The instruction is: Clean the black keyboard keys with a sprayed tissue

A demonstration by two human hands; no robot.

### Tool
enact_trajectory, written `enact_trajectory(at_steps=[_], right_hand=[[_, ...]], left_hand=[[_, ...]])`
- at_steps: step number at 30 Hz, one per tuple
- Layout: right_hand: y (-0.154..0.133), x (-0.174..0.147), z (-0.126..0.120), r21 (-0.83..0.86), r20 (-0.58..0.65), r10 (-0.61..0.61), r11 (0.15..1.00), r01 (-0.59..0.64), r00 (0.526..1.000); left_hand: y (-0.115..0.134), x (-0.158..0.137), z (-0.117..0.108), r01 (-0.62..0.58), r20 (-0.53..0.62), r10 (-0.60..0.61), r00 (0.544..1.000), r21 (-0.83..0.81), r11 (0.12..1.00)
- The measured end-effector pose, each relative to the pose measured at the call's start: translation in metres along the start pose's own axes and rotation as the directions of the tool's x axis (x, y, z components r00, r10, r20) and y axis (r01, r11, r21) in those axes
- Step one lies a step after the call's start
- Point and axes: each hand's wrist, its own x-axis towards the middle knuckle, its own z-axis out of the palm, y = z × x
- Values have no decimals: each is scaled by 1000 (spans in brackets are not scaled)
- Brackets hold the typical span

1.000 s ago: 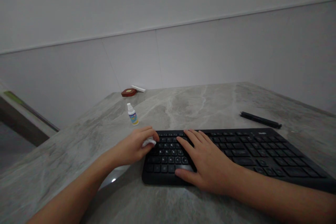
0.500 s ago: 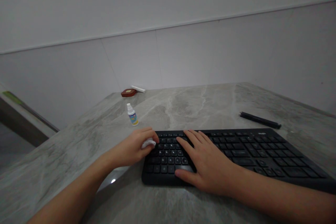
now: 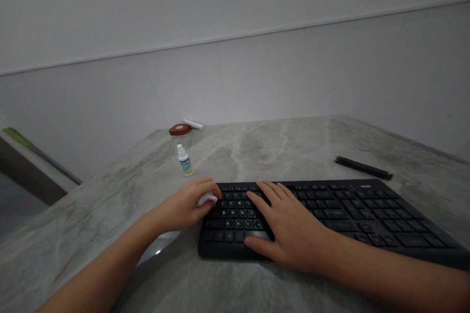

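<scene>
A black keyboard [image 3: 340, 226] lies on the grey marbled table, running off toward the right. My left hand [image 3: 193, 205] is at its left end, with thumb and fingers closed on a small white wad [image 3: 207, 199] that looks like tissue or cloth. The fingertips are at the leftmost keys. My right hand [image 3: 284, 222] rests flat over the left-middle keys, fingers spread and thumb near the space bar, and holds nothing. Some keys are hidden beneath it. Just beyond my left hand stands a small white bottle [image 3: 185, 162] with a blue and yellow label.
Behind the keyboard on the right lies a black stick-like object [image 3: 363, 167]. A reddish-brown case [image 3: 179, 129] and a flat white object [image 3: 193, 124] sit at the far left by the wall. The table's [image 3: 253, 149] left edge slants toward me.
</scene>
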Motion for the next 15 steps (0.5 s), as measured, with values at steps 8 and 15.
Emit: enact_trajectory(at_steps=[8, 15], right_hand=[[0, 0, 1, 3, -6, -2, 1000, 2, 1000], [1, -1, 2, -2, -19, -10, 1000, 10, 1000]], left_hand=[[3, 0, -2, -29, 8, 29, 1000, -16, 999], [3, -3, -11, 21, 59, -22, 998, 19, 1000]])
